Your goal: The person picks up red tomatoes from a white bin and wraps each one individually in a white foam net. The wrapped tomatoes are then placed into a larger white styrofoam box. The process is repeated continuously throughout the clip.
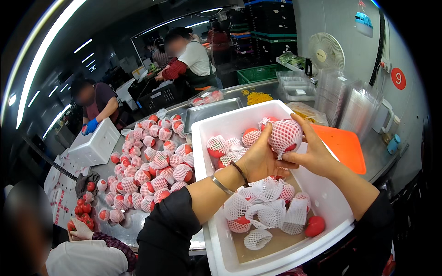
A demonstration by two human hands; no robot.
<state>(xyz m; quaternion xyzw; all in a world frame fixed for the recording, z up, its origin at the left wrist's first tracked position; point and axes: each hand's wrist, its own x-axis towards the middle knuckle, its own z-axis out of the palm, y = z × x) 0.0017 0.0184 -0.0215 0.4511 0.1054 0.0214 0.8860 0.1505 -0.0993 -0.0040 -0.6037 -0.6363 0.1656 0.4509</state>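
Note:
Above a white foam box (pixel 281 267), both my hands hold a red tomato in a white foam net (pixel 285 136). My left hand (pixel 258 158) supports it from the left and below, palm turned up. My right hand (pixel 317 149) grips its right side, with fingers at the top and the thumb near the bottom. Inside the box, more netted tomatoes (pixel 218 146) lie at the far end, partly hidden by my hands. Crumpled white foam nets (pixel 271 214) are heaped at the near end, beside a bare red tomato (pixel 315 226).
Many netted tomatoes (pixel 161 159) cover the metal table left of the box. Behind stand a metal tray (pixel 214 109) and yellow rubber bands (pixel 258 98). To the right are an orange lid (pixel 343 147) and stacked clear containers (pixel 361 108). Co-workers stand left and behind.

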